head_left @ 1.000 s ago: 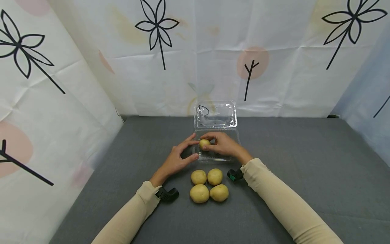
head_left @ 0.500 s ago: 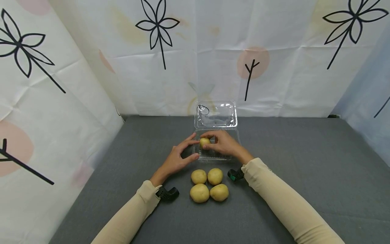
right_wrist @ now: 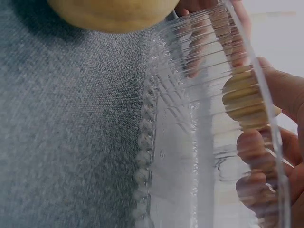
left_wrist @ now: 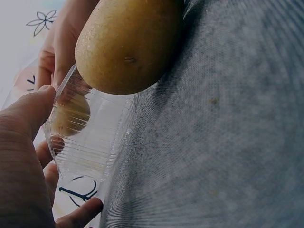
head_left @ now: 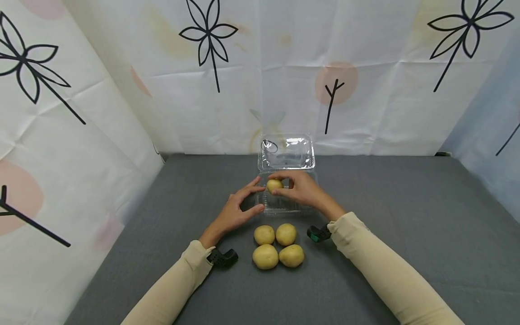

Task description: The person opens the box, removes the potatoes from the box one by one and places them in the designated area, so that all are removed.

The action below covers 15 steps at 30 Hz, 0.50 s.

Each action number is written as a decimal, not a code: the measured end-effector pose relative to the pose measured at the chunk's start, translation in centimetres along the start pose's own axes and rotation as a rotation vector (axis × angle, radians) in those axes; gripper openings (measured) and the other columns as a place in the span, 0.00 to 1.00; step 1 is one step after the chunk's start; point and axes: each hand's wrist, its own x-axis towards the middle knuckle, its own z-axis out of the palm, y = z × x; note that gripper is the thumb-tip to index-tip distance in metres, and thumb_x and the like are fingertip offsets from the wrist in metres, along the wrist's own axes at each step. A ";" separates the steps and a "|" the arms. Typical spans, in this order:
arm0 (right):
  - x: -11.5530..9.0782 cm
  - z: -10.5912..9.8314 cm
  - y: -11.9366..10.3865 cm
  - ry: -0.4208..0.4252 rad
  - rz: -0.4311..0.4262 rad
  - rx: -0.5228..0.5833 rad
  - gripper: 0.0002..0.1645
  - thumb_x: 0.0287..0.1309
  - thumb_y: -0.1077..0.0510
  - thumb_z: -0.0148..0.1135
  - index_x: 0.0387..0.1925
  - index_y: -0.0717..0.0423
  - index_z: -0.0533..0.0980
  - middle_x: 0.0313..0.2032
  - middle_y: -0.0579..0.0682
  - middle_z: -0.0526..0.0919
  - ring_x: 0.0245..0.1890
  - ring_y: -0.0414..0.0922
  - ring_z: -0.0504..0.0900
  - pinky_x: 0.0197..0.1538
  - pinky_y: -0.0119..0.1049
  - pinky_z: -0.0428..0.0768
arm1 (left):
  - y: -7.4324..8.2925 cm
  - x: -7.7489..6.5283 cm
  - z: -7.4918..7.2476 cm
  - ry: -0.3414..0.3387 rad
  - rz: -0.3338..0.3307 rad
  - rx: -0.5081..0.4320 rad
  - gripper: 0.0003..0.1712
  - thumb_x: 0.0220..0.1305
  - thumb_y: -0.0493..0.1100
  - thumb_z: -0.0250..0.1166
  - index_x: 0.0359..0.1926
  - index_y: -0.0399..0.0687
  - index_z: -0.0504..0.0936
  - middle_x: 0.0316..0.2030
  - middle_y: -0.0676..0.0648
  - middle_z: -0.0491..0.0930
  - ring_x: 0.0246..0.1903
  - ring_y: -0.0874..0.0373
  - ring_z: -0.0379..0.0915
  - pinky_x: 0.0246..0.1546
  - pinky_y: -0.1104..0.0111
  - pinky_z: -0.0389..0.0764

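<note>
My right hand (head_left: 304, 188) pinches a small yellow potato (head_left: 274, 186) between thumb and fingers, over the left part of a clear plastic clamshell container (head_left: 284, 208). Through the ribbed wall in the right wrist view, that potato (right_wrist: 244, 99) shows close to the rim, above the container's floor. My left hand (head_left: 233, 212) lies at the container's left side, fingers extended and thumb spread apart. In the left wrist view its thumb (left_wrist: 33, 107) touches the rim. The clear lid (head_left: 286, 155) stands raised at the back.
Several larger potatoes (head_left: 265, 257) lie grouped on the grey tabletop (head_left: 386, 216), just in front of the container. Behind the table hangs a white cloth (head_left: 284, 99) with printed leaves.
The right hand has risen slightly and moved back and a little right with the potato in its fingers. The left hand, container and grouped potatoes stay in place.
</note>
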 end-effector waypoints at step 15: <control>-2.3 -1.5 -0.9 0.056 -0.037 0.044 0.26 0.58 0.59 0.75 0.59 0.55 0.81 0.53 0.57 0.87 0.16 0.39 0.69 0.22 0.31 0.71 | 0.2 0.0 0.0 -0.002 -0.009 0.000 0.31 0.71 0.56 0.63 0.71 0.55 0.73 0.80 0.60 0.52 0.80 0.52 0.47 0.72 0.30 0.36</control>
